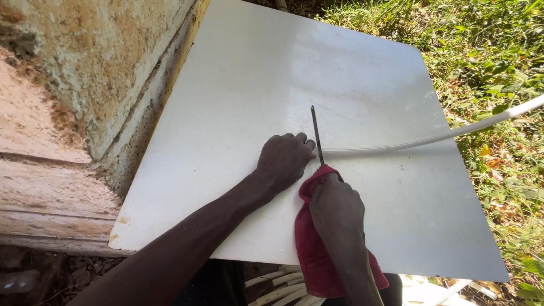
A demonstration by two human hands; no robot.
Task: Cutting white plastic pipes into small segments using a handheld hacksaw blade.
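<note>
1. The long white plastic pipe [396,145] lies across the flat white square board [238,85], running in from the grass at the right edge and ending near the board's middle, where the left hand [283,158] presses down on it.
2. The left hand is curled closed over the pipe's end, knuckles up, pinning it to the board.
3. The right hand [335,209] is closed around a dark red cloth [311,249] wrapped about the handle of a thin dark metal blade [315,133]; the blade stands across the pipe just beside the left fingertips.
4. How far along: the blade sits on the pipe at the cutting spot, but whether it has bitten into the wall cannot be told. No severed piece lies on the board, so I judge the cut as begun or about to begin, with the parting of the pipe left to do.
5. Around: a rough plastered wall [85,68] to the left, grass [498,56] to the right.
</note>
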